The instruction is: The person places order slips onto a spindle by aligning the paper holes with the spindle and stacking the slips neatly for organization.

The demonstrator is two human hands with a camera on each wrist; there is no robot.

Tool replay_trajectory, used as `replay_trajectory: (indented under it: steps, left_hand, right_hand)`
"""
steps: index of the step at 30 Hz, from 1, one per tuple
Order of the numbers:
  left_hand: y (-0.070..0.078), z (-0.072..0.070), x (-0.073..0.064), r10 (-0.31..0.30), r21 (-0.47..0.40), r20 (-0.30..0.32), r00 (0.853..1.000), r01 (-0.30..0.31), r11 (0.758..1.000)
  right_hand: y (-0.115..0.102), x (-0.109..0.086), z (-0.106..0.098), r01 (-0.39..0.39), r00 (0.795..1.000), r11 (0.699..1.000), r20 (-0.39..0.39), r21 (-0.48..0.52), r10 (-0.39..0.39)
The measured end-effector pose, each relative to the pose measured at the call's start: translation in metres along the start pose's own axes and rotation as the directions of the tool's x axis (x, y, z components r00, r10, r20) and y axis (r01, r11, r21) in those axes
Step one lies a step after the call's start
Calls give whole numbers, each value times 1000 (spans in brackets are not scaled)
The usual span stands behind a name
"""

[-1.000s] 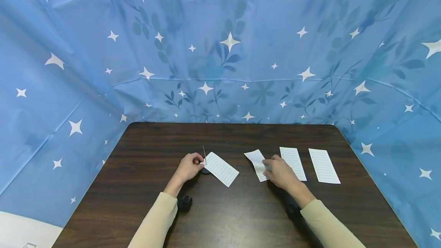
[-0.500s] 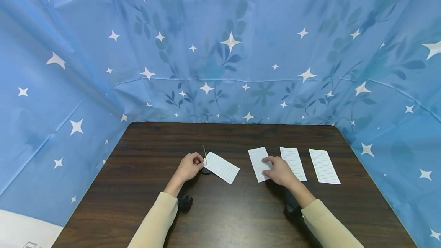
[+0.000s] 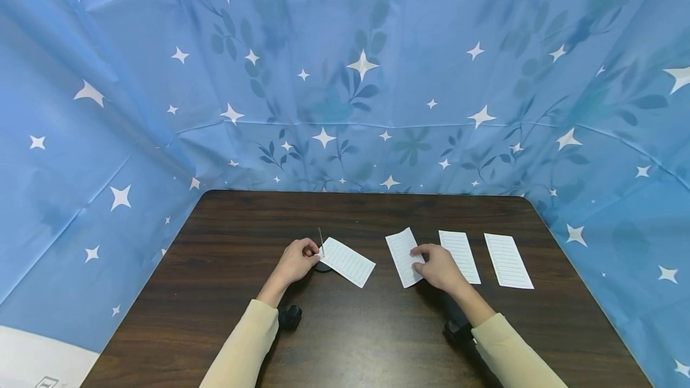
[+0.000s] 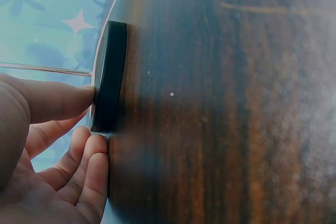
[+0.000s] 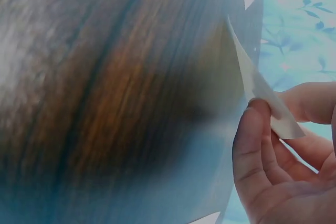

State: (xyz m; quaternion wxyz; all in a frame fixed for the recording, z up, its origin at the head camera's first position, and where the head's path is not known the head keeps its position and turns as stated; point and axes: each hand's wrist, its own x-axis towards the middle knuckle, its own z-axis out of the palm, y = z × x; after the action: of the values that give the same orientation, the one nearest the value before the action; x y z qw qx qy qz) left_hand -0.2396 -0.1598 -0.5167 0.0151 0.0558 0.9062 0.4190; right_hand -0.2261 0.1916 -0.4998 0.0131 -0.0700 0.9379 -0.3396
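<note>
A bill spike with a round black base (image 4: 110, 77) and a thin upright metal rod (image 3: 321, 241) stands left of the table's middle. A lined paper slip (image 3: 349, 262) lies at the spike, its left corner by the rod. My left hand (image 3: 295, 262) holds the base, thumb against its upper face and other fingers curled near its edge. To the right, my right hand (image 3: 439, 267) pinches a second lined slip (image 3: 403, 256) between thumb and fingers. In the right wrist view that slip (image 5: 254, 85) bends and stands up off the table.
Two more lined slips lie right of the right hand: one partly behind it (image 3: 459, 253), one farther right (image 3: 508, 261). The dark wooden table (image 3: 350, 340) ends at a blue star-patterned curtain (image 3: 345, 76). Black wrist straps (image 3: 290, 318) sit under both forearms.
The slip in my right hand was creased and bent, then flattened out, and now tilts a little with its top corner raised. My left hand stays at the bill spike.
</note>
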Motion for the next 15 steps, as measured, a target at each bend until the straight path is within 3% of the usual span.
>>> replay_trajectory:
  steps: [15]
  left_hand:
    - [-1, -1, 1, 15, 15, -10, 1000, -15, 1000]
  right_hand:
    - [-11, -5, -2, 44, 999, 996, -29, 77, -42]
